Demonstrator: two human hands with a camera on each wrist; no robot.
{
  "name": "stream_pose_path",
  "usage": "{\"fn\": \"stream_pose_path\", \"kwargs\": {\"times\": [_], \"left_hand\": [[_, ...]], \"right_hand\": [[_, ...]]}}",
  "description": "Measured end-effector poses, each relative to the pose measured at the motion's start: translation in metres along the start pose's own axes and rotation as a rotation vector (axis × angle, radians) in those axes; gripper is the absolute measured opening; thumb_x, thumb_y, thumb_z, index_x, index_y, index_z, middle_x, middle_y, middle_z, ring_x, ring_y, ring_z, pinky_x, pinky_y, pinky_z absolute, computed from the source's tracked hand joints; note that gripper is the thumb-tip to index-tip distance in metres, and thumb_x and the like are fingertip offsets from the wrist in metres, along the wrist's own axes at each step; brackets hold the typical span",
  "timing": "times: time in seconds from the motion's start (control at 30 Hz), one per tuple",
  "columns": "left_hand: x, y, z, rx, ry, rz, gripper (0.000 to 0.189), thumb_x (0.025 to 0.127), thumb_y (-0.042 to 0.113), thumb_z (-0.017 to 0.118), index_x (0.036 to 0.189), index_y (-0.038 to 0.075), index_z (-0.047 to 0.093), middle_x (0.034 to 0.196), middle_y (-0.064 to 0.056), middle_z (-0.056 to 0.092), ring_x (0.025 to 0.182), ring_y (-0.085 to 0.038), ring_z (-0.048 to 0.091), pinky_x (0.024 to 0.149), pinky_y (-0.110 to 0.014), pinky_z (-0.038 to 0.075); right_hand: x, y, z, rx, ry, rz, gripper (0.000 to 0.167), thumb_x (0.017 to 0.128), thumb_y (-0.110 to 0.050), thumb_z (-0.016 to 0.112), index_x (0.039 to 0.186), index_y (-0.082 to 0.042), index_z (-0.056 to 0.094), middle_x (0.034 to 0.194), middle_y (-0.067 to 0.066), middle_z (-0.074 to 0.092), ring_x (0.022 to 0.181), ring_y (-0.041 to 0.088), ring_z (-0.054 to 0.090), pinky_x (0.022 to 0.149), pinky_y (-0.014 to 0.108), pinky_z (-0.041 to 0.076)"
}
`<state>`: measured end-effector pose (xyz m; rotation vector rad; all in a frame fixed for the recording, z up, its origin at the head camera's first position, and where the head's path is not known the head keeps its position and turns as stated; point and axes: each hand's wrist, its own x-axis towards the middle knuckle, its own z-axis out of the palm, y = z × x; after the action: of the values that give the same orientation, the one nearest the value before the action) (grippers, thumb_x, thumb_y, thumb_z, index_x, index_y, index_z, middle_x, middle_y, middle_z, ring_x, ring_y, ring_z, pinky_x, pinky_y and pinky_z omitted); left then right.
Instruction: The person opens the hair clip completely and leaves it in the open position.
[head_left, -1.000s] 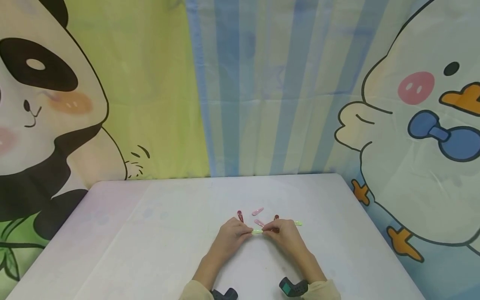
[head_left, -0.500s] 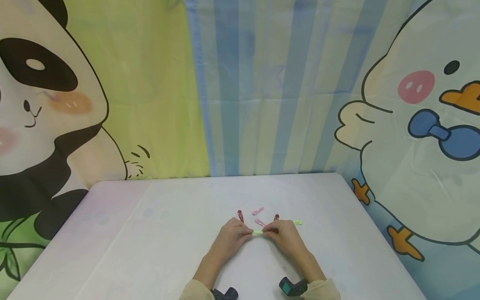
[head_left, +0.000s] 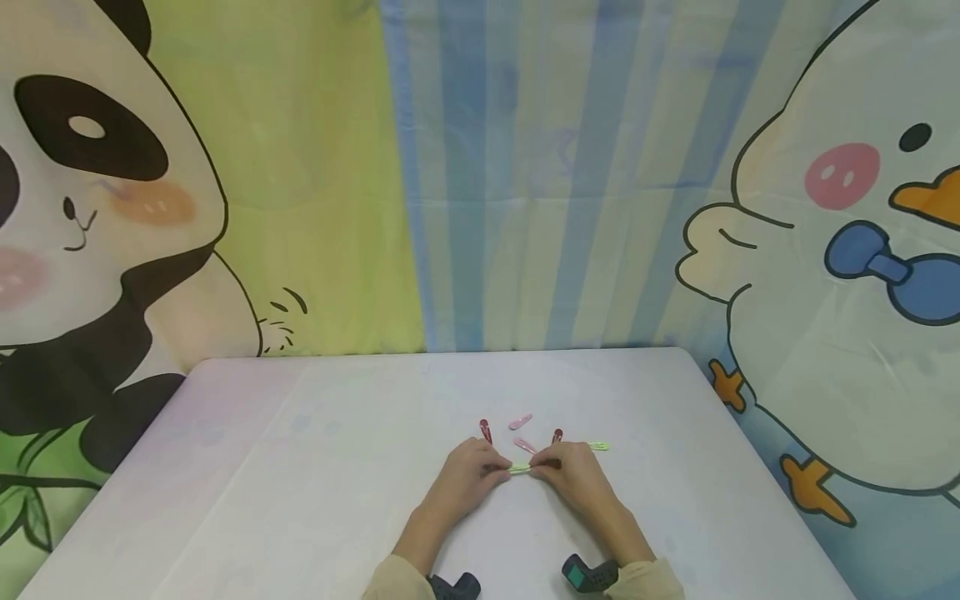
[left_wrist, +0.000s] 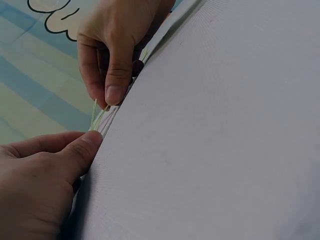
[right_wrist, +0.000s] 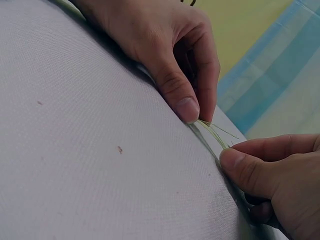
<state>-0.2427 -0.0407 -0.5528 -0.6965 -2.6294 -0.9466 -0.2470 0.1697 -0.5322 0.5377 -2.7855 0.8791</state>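
A yellow-green snap hair clip is stretched between the two hands, just in front of the other clips. Thumb and fingertips of my left hand pinch one end; those of my right hand pinch the other. In the left wrist view the clip looks sprung apart, one thin strip standing free while another bends toward the right hand. The right wrist view shows the same clip between the left thumb and the right fingertips. Its ends are hidden under the fingers.
Beyond the hands lie two pink clips, a dark red clip by the left hand, another dark red clip and a second yellow-green clip by the right. All are on the white table, before a printed curtain.
Both hands keep hold of the clip at its two ends and barely move. A thin split along the clip shows more clearly now. The head view has shifted slightly.
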Motion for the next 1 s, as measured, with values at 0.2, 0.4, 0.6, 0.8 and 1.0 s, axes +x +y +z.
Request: {"fn": "stream_pose_path", "kwargs": {"times": [0.2,0.4,0.6,0.8,1.0], "left_hand": [[0.001,0.003,-0.002,-0.045,-0.049,-0.058,0.012,0.082,0.029,0.074,0.092,0.023,0.075,0.088,0.013,0.064,0.084,-0.003,0.055,0.075,-0.022,0.047],[0.003,0.003,-0.002,-0.039,-0.068,-0.085,0.012,0.080,0.028,0.075,0.091,0.024,0.075,0.086,0.013,0.065,0.082,-0.003,0.056,0.075,-0.024,0.046],[0.006,0.004,-0.002,-0.047,-0.093,-0.149,0.010,0.079,0.025,0.076,0.089,0.024,0.076,0.083,0.014,0.065,0.079,-0.002,0.055,0.075,-0.025,0.046],[0.008,0.007,-0.003,-0.074,-0.110,-0.191,0.010,0.079,0.022,0.077,0.088,0.022,0.076,0.081,0.013,0.065,0.077,-0.002,0.056,0.073,-0.024,0.048],[0.009,0.008,-0.005,-0.083,-0.112,-0.198,0.010,0.078,0.023,0.077,0.089,0.021,0.077,0.081,0.013,0.064,0.076,-0.002,0.055,0.072,-0.024,0.047]], "right_hand": [[-0.001,0.000,-0.002,0.008,-0.025,0.018,0.009,0.074,-0.017,0.078,0.080,-0.021,0.075,0.080,-0.009,0.073,0.073,0.001,0.060,0.068,0.020,0.049],[-0.001,-0.001,-0.004,-0.002,-0.057,0.028,0.008,0.074,-0.018,0.079,0.080,-0.022,0.075,0.080,-0.010,0.073,0.073,0.000,0.060,0.069,0.020,0.049],[0.000,-0.005,-0.005,-0.007,-0.070,0.043,0.008,0.074,-0.016,0.079,0.079,-0.020,0.075,0.076,-0.009,0.072,0.068,0.000,0.057,0.066,0.021,0.049],[-0.001,-0.009,-0.007,-0.004,-0.095,0.090,0.007,0.075,-0.014,0.079,0.079,-0.018,0.075,0.074,-0.009,0.070,0.066,0.000,0.054,0.064,0.020,0.047],[0.000,-0.010,-0.008,0.012,-0.114,0.094,0.008,0.074,-0.015,0.079,0.080,-0.017,0.075,0.073,-0.010,0.069,0.064,0.001,0.052,0.062,0.019,0.046]]}}
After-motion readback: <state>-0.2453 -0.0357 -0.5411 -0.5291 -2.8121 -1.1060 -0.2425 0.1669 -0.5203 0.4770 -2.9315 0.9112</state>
